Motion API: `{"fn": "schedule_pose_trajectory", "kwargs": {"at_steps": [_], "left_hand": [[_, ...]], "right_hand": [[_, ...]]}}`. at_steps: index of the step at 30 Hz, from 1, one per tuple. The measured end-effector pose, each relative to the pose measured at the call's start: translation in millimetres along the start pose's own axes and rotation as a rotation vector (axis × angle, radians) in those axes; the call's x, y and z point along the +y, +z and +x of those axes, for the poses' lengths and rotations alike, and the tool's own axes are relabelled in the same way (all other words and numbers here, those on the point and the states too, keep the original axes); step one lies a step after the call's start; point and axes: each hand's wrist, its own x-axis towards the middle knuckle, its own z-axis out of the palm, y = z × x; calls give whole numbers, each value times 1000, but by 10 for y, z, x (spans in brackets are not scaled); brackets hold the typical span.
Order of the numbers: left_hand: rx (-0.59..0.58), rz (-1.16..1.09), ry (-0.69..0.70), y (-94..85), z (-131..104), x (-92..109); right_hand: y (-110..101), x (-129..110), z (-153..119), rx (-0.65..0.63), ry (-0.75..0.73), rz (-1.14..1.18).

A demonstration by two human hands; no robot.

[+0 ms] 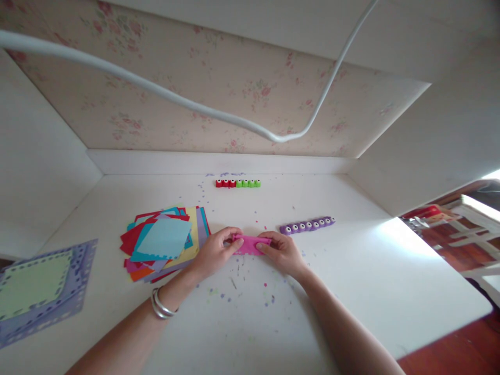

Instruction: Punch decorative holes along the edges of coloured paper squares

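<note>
A small pink paper [250, 246] with a notched lower edge is stretched between my two hands above the white table. My left hand [216, 251] pinches its left end between thumb and fingers; a silver bangle circles that wrist. On the other end, my right hand [282, 253] has the same kind of pinch. Just left of my left hand lies a loose pile of coloured paper sheets [166, 237] in blue, red, yellow and purple. Beyond my right hand is a slanted row of purple craft punches [308, 225].
Red and green craft punches [238, 183] line up near the back. Purple and pale green sheets with punched borders [35, 281] lie at the left. Tiny paper bits [228, 297] are scattered around the table [351, 312]. A white cable [234, 119] hangs across the top.
</note>
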Motion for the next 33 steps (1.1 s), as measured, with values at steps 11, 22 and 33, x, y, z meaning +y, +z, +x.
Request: {"fn": "schedule_pose_trajectory", "kwargs": {"at_steps": [11, 22, 33], "left_hand": [[-73, -161, -79, -101, -33, 113], [11, -346, -119, -83, 55, -33], [-196, -283, -53, -71, -2, -2]], "right_hand": [[-20, 59, -20, -132, -141, 266], [-8, 10, -35, -116, -163, 274], [54, -37, 23, 167, -40, 453]]}}
